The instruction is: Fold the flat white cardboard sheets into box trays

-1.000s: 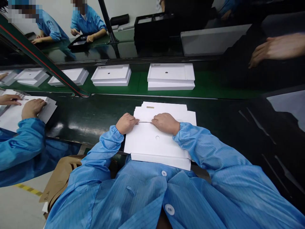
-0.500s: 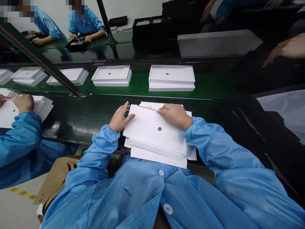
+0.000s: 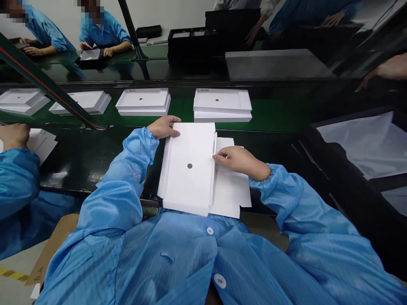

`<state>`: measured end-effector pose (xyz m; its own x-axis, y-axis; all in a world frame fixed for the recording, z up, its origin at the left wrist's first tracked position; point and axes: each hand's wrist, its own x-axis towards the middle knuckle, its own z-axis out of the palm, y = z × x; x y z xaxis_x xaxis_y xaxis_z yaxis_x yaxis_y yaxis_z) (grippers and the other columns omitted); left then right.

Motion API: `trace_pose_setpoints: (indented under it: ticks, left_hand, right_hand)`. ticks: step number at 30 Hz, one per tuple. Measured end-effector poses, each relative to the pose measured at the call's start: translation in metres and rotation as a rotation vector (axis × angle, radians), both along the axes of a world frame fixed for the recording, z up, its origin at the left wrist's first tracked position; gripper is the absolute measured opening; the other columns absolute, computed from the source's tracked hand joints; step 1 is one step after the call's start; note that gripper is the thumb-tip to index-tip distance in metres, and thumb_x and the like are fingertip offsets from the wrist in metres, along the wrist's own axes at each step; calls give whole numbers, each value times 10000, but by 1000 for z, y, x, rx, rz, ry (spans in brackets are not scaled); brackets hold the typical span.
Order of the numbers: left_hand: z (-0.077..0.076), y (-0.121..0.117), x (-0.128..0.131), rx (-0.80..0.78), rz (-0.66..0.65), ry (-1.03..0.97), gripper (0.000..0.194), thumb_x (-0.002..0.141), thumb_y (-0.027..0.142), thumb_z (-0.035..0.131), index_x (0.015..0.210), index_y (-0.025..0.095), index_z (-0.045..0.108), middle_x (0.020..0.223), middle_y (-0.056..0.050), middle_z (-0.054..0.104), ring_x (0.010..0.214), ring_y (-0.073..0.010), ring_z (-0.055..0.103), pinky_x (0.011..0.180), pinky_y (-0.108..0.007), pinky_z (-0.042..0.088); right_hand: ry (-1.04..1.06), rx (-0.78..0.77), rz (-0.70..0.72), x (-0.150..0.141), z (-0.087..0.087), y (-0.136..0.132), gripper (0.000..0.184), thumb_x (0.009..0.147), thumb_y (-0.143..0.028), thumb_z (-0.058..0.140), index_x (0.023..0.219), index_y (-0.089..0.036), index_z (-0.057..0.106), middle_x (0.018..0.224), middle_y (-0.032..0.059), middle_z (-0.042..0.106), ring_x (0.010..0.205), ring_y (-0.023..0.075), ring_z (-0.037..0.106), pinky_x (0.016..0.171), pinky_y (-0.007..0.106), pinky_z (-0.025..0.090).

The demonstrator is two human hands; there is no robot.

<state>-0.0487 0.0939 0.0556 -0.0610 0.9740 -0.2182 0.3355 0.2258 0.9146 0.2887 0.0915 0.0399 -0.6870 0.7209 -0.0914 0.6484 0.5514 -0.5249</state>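
A white cardboard insert [image 3: 187, 146] with folded edges and a round dark hole stands before me, turned with its long side away from me. My left hand [image 3: 163, 126] grips its far left corner, thumb on top. At its right edge, the thumb and fingers of my right hand [image 3: 238, 160] are pinched together on the folded flap. Flat white card sheets [image 3: 229, 190] lie beneath and to the right, partly covered by the insert and my right hand.
Beyond the bench edge, a green conveyor [image 3: 276, 112] carries several white box trays, the nearest pair [image 3: 222, 103] stacked. A green post [image 3: 47, 82] slants at left. A black case [image 3: 356, 178] with white sheeting lies right. Co-workers' hands show left, right and across.
The insert has been turned from lying crosswise to lengthwise. My left hand has moved away from me and closed on its corner; my right hand has shifted to its right edge.
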Motion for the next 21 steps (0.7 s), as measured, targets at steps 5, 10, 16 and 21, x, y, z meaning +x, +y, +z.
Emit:
trace_pose_setpoints:
  ticks: [5, 10, 16, 21]
  left_hand:
    - [-23, 3, 17, -3, -3, -144, 626, 547, 73, 887, 1131, 116, 666, 932, -60, 744, 853, -205, 711, 848, -378, 572]
    - [-44, 1, 22, 105, 169, -348, 591, 532, 132, 911, 1065, 112, 657, 925, -52, 744, 798, -157, 698, 805, -328, 574]
    - [-53, -8, 14, 37, 165, -352, 607, 560, 191, 952, 1091, 119, 667, 937, -52, 747, 834, -162, 702, 864, -347, 575]
    - [-55, -17, 6, -44, 188, -254, 410, 711, 426, 885, 952, 132, 733, 764, -22, 711, 689, -148, 666, 686, -288, 557]
  right_hand:
    - [242, -84, -257, 1, -36, 16, 485, 874, -506, 660, 1228, -175, 644, 1224, 132, 671, 920, 218, 638, 830, 350, 499]
    - [632, -547, -195, -19, -52, 37, 364, 859, -329, 637, 1191, -179, 639, 1098, 77, 727, 928, 191, 662, 847, 324, 547]
    - [652, -674, -230, -29, -40, 48, 214, 793, -167, 612, 1004, -166, 649, 867, 29, 704, 664, 132, 590, 671, 267, 524]
    - [459, -572, -200, -23, -44, 52, 178, 829, -202, 656, 1003, -170, 636, 829, 3, 668, 659, 116, 556, 610, 223, 457]
